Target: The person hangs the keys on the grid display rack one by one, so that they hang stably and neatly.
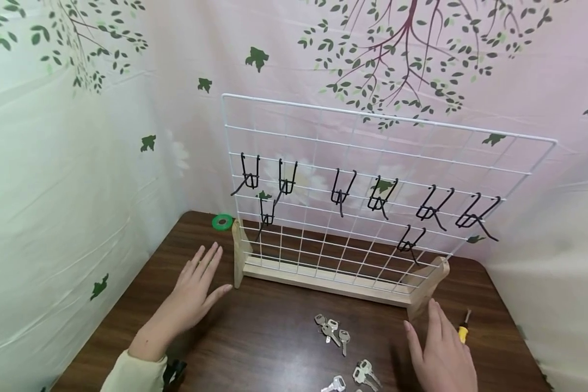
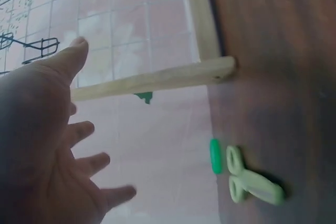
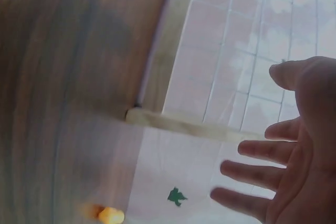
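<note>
Keys (image 1: 334, 331) loose between hands; grid rack (image 1: 372, 190) behind.

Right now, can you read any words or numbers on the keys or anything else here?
No text can be read anywhere.
Keys: any stamping is too small to read.
Screwdriver: no label shows.
Green tape roll: plain.
Green scissors: blurred, no marks show.
Wire grid rack and wall sheet: only leaf and tree pictures, no writing.

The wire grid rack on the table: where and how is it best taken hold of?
Probably by the two upright wooden feet, left hand on the left foot and right hand on the right foot, squeezing inward. The rack is wide, and its wire carries hooks.
</note>
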The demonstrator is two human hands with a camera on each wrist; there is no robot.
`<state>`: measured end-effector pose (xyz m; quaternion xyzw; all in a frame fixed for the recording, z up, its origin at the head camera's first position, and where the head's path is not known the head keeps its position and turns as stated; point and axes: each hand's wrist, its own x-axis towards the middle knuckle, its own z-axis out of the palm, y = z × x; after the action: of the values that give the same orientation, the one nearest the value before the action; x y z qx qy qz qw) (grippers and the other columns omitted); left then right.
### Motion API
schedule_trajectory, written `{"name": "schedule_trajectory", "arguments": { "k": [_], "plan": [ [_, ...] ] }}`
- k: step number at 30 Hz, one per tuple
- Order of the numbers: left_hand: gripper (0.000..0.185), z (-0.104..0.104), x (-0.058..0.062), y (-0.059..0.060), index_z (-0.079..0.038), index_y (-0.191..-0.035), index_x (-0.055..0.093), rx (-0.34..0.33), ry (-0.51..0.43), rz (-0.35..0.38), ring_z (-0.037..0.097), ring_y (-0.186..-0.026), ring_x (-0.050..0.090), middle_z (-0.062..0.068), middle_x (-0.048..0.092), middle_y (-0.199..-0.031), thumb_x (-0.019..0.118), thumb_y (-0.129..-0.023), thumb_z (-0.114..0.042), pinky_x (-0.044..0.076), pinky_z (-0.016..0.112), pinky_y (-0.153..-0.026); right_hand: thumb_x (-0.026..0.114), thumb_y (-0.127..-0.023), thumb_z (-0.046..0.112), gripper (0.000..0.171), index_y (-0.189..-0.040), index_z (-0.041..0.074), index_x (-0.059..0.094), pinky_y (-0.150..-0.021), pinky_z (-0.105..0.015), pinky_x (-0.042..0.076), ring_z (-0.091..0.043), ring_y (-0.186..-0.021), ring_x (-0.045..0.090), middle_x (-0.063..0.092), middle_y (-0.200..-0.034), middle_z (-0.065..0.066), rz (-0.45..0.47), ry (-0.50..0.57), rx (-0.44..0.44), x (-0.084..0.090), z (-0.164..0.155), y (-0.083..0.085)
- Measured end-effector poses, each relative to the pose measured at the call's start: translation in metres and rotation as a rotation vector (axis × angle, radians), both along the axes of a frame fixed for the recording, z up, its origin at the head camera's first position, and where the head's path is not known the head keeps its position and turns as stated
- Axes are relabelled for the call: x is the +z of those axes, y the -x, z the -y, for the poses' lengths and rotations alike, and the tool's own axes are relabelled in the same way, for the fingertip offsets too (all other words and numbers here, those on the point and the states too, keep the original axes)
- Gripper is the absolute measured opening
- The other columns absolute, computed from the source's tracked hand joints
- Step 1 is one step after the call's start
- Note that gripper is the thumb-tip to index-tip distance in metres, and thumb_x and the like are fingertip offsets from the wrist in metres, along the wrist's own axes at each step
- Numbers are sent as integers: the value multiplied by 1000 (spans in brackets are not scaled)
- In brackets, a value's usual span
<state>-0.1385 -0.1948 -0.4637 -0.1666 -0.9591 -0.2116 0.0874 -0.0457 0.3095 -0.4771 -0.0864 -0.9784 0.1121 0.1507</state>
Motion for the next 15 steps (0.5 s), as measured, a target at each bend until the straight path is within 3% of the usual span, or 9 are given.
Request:
{"name": "schedule_trajectory", "arguments": {
  "k": [7,15],
  "plan": [
    [81,-12,22,39,-19,-174,0,-66,-151,36,40,-168,19,11,9,-183,52,-114,-38,27,64,-132,58,-110,43,75,-163,-4,33,-95,-74,54,-57,-130,60,54,-151,-35,53,161,78,11,24,-2],
    [69,-15,34,65,-27,-174,11,-35,-296,46,44,-163,30,13,21,-180,46,-116,-38,40,68,-124,72,-105,33,60,-154,4,53,-86,-57,64,-31,-103,80,70,-140,-21,73,279,170,3,55,1]
  ]
}}
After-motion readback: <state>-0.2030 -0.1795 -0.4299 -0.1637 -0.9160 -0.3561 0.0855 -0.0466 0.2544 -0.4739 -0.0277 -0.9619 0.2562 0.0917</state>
